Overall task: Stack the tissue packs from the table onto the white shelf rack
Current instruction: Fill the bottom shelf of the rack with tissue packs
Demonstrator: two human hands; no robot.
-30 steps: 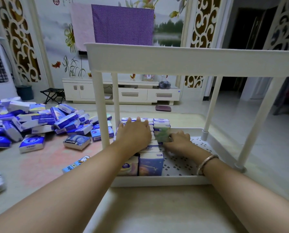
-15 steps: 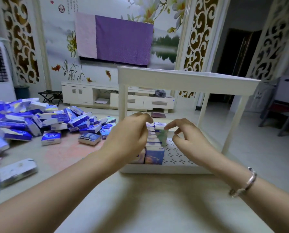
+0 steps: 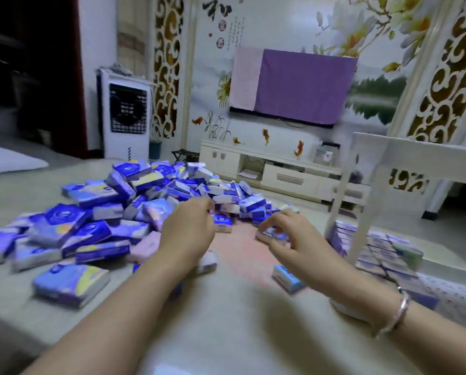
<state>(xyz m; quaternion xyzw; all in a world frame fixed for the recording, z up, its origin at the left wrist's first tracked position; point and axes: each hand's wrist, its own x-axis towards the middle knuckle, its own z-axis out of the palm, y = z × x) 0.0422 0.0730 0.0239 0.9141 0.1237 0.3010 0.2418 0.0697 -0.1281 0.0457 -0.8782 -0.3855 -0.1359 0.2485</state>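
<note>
A big heap of blue and purple tissue packs (image 3: 134, 204) covers the table's left and middle. My left hand (image 3: 188, 234) hovers at the heap's near edge, fingers loosely curled, holding nothing. Just to the right, my right hand (image 3: 288, 234) spreads bent fingers over a single pack (image 3: 267, 235); blur hides whether they touch it. Another loose pack (image 3: 287, 278) lies under my right wrist. The white shelf rack (image 3: 421, 161) stands at the right. Rows of packs (image 3: 375, 253) fill the left part of its lower shelf, with a green pack (image 3: 407, 254) at their right end.
The rack's leg (image 3: 361, 231) stands close to the right of my right hand. The perforated lower shelf (image 3: 453, 296) is bare at its right side. A pink pack (image 3: 145, 249) lies in the heap. An air cooler (image 3: 126, 117) and a TV cabinet (image 3: 275, 171) stand behind the table.
Both hands have left the rack's lower shelf and swung left to the heap of packs. The view has turned left, so the rack now sits at the right edge.
</note>
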